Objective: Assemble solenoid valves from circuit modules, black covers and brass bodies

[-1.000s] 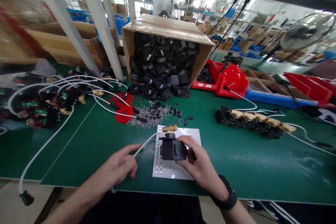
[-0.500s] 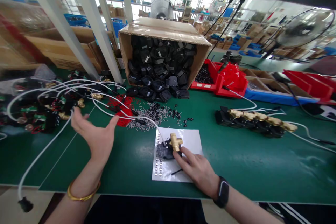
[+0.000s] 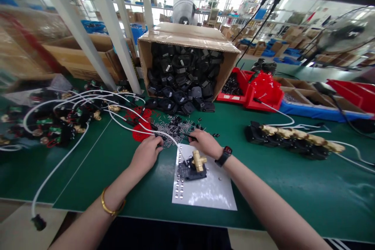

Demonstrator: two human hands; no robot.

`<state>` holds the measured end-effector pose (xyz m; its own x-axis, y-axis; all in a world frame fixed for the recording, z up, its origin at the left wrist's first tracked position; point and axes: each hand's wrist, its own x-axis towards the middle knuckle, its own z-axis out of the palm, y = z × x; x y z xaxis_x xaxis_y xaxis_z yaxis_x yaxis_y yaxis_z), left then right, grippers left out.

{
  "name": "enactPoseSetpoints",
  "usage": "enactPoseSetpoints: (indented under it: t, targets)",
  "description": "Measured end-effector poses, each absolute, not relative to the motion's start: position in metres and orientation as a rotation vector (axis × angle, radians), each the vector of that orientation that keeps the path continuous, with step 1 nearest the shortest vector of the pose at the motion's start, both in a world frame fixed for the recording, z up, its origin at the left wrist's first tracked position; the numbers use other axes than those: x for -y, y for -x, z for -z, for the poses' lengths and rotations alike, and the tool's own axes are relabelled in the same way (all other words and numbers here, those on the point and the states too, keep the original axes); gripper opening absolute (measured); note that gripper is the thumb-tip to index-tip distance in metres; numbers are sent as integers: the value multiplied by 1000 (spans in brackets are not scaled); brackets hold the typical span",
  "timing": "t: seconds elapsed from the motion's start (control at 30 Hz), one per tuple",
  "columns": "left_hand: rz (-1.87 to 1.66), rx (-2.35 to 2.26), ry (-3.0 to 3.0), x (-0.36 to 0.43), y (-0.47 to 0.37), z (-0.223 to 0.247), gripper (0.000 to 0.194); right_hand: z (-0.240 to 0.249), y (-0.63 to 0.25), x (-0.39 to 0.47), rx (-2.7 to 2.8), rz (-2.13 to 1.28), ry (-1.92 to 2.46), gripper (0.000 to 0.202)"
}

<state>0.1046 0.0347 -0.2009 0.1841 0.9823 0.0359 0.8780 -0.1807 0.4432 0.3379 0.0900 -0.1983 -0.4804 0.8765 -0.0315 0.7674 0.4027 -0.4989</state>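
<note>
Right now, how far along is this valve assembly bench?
Done: a row of brass-tipped units lies at right. In hand: one valve sits on the white sheet; left hand and right hand reach into the small pins. Left: the tangled units and a box of black housings.

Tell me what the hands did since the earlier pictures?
Both hands let go of the black and brass part and reached forward to the small pins: left hand, right hand. The part now lies on the white sheet. The cardboard box stayed put.
</note>
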Motion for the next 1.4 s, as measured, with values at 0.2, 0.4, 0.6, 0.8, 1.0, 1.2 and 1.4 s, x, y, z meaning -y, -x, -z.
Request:
enactPoseSetpoints:
  t: [0.2,0.4,0.6,0.8,1.0,1.2,1.4]
  targets:
    - [-346,-1669,-2257,-47,-108,200,10,189,-357,-67,2184,-708,1526,7]
    - [-339,-1645,-2274,-53,-107,208,11,193,-373,-24,1769,-1377,1369,18]
    - [-503,-1700,-2226,-37,-106,201,15,202,-372,-19,1829,-1085,1408,12]
    - [-842,-1446,-1421,-13,-123,195,16,201,-373,-12,1907,-874,1405,18]
    - [-847,-1297,-1099,-9,-149,197,17,210,-374,-1,1966,-783,1343,27]
    - [-1016,-1170,-885,-14,-160,202,22,196,-387,-20,2137,-565,1616,22]
    - [-938,-1167,-820,-11,-160,203,30,191,-378,-66,2395,-340,1819,10]
